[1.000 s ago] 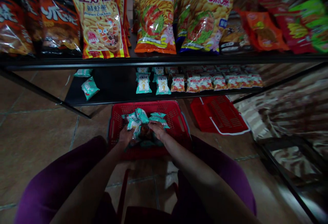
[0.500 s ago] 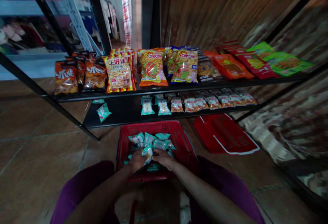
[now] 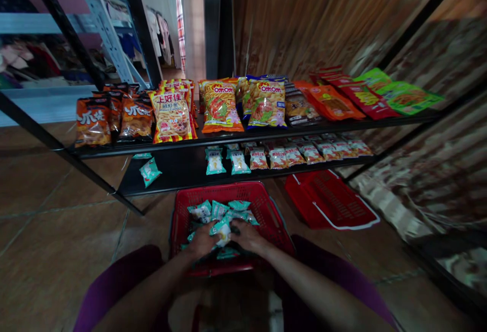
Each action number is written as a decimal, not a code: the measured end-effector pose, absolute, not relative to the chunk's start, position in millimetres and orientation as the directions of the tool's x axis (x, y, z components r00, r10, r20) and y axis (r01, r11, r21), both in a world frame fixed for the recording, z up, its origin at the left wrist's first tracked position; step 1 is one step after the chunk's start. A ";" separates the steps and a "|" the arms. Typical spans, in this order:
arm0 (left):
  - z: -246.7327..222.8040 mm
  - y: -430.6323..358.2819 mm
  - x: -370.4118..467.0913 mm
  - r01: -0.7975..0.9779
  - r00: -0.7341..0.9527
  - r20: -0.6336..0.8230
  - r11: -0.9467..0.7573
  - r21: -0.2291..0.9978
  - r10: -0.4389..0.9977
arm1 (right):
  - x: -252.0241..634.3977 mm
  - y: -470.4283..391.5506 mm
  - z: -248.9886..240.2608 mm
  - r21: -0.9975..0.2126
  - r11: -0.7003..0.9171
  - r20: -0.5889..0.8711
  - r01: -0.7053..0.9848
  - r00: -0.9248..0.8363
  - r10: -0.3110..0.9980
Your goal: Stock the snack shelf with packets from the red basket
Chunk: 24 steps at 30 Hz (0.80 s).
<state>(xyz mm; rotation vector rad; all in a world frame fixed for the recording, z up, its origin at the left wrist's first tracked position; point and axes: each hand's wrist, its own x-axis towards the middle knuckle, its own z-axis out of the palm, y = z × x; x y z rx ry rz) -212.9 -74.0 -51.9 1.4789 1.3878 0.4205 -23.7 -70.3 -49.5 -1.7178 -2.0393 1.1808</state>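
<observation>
Both of my hands are inside a red plastic basket (image 3: 279,230) of small teal-and-white snack packets (image 3: 200,209). Between them is one teal snack packet (image 3: 222,232), its pale front turned up. My left hand (image 3: 203,242) grips this packet's left side, with the thumb along its lower edge. On the opposite side, my right hand (image 3: 249,235) has its fingers closed at the packet's right edge. Other teal packets lie loosely around and under the hands, partly hidden by them.
Behind the basket, the black lower shelf (image 3: 177,170) bears teal packets and a row of orange-and-white packets (image 3: 279,156). Larger snack bags (image 3: 222,106) line the upper shelf (image 3: 213,140). A second red basket (image 3: 327,200) with a white handle is on the floor to the right.
The packet between my hands has tipped from upright to flatter, its front now facing up. Both hands remain in the basket. The view has shifted slightly.
</observation>
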 end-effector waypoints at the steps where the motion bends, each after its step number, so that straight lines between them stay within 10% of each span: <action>1: -53.1 -71.5 -215.7 0.518 0.273 -0.376 0.195 0.833 0.885 | -25.3 -66.9 -45.2 -0.682 -0.017 -0.329 0.731 -0.286 0.900; 9: -53.4 -59.3 -237.1 0.378 0.289 -0.510 0.392 0.838 0.810 | -36.4 -54.3 -25.6 -0.692 -0.002 -0.379 0.722 -0.361 0.852; 24: -72.3 -79.1 -256.7 0.702 0.214 -0.530 0.248 0.668 0.821 | -18.6 -74.8 -85.7 -0.645 -0.102 -0.510 0.757 -0.327 0.795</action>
